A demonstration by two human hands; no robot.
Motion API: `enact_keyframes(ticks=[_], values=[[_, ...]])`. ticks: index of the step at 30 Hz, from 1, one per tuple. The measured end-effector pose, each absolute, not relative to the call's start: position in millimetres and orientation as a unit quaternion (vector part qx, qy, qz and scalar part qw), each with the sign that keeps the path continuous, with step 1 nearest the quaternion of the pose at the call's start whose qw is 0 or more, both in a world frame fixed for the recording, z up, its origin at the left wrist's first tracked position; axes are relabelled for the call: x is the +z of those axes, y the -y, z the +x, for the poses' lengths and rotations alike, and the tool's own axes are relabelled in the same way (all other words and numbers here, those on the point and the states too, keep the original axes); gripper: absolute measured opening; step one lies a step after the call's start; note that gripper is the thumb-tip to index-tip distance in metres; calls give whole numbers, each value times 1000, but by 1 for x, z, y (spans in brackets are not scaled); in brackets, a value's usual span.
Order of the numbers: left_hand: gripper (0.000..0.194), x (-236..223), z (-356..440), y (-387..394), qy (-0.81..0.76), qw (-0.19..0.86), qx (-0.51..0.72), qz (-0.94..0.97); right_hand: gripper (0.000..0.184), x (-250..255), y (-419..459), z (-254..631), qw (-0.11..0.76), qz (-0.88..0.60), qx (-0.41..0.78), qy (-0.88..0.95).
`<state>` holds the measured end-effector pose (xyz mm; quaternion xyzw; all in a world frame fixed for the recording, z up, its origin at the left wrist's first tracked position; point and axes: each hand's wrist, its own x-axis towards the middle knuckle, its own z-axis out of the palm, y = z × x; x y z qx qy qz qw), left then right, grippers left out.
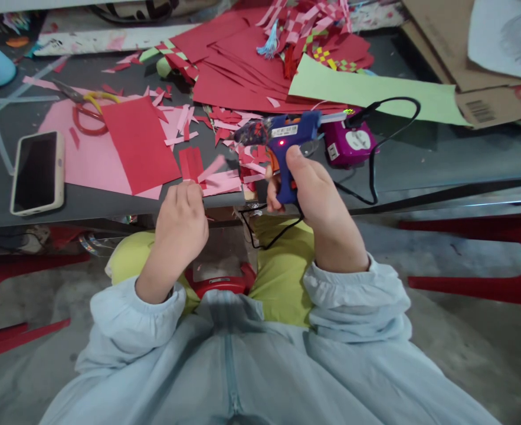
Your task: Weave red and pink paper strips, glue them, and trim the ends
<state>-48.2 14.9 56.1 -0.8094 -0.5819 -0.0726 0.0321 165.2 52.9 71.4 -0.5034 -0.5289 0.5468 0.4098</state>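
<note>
My right hand (311,186) is wrapped round the handle of a blue hot glue gun (293,130), its dark nozzle pointing left and a small red light glowing on its side. A clear glue stick (333,117) sticks out of its back end. At the front edge of the table, my left hand (183,218) is closed on a small piece of red paper (191,163), with the fingertips partly hidden. Pink paper strips (220,182) lie just right of that piece. The nozzle is apart from the red piece, above and to its right.
A phone (38,172), scissors (89,118), a red sheet (140,144) and a pink sheet (87,171) lie on the left. Behind are stacked red paper (238,71) and a green strip (375,94). A purple power adapter (349,144) with a black cord stands right, near cardboard (441,47).
</note>
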Motion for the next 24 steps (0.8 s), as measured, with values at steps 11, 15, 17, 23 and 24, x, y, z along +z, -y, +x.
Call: enact_keyframes(ticks=[11,15,17,23,24], values=[[53,54,-47,-18,592,42,-70,-802,62,69,-54,164,450,-522,496,528],[55,55,-46,-19,597,27,-72,-798,64,68,-54,163,441,-527,500,527],[53,57,-45,-19,601,19,-67,-796,63,67,-54,163,440,-527,500,528],[51,61,-44,-19,598,35,-52,-799,61,64,-55,165,439,-525,498,533],[51,61,-43,-19,598,36,-47,-799,61,63,-55,165,440,-522,498,535]])
